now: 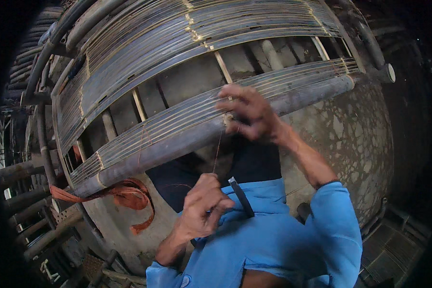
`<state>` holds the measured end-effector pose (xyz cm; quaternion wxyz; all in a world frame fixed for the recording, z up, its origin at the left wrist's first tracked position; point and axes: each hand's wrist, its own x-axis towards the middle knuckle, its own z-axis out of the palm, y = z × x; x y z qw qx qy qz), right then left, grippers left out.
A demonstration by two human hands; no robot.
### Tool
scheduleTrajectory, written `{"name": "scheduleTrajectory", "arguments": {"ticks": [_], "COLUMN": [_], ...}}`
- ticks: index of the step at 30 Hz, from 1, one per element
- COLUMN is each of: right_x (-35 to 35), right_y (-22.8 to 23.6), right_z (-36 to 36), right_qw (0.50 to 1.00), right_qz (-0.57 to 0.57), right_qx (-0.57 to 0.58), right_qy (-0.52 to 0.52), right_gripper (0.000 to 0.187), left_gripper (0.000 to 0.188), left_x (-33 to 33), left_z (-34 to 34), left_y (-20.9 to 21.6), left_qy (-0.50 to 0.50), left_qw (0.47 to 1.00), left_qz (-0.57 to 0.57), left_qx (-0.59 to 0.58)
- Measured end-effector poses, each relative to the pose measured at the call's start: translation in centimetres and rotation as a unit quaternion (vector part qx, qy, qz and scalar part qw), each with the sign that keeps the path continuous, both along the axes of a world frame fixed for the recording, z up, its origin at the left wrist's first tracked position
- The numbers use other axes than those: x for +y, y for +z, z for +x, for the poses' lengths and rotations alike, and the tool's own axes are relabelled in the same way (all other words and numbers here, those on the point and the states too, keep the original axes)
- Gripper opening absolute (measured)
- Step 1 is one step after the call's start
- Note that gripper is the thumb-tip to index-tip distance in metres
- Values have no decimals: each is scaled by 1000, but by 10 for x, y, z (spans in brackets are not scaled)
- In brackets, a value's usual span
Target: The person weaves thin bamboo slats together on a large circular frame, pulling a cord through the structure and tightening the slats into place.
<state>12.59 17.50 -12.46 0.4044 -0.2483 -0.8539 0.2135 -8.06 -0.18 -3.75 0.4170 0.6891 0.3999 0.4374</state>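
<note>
A bench of split bamboo slats lies across my lap side, edged by a round bamboo pole. My left hand is closed near my waist on a thin reddish cord. The cord runs taut up to a pale binding at the pole's middle. Over that binding is my right hand, slightly blurred, fingers apart and curved across the front slats; nothing shows in its grip. Another thin reddish cord loops round the front slats further left.
Orange-red strips hang in a loose bundle at the pole's left end. A belt end with a metal tip sticks up at my waist. Stacked bamboo poles stand at left; stony ground lies at right.
</note>
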Motion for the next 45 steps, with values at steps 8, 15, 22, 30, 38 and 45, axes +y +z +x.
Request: {"name": "scheduleTrajectory", "arguments": {"ticks": [8, 15, 22, 30, 38, 45], "right_x": [-45, -23, 60, 74, 64, 72], "right_y": [-16, 4, -28, -11, 31, -32], "right_z": [-4, -14, -51, -56, -39, -70], "right_qw": [993, 949, 990, 907, 975, 987], "right_qz": [-29, -203, -56, -397, -221, -75], "right_qx": [-43, -70, -106, 141, -1, -115], "right_qy": [102, 232, 72, -6, 18, 84], "right_gripper": [49, 25, 20, 11, 23, 19], "left_gripper": [17, 18, 18, 82, 62, 17], "left_x": [-8, -40, -61, -84, -52, -88], "left_z": [15, 26, -39, -175, -152, -165], "left_y": [12, -17, -73, -188, -175, -123], "left_qy": [-15, -29, 374, 649, 553, 459], "left_qw": [999, 991, 915, 733, 804, 849], "left_qz": [17, -54, -105, -186, -214, -258], "left_qx": [41, 120, 113, -78, 50, -48]}}
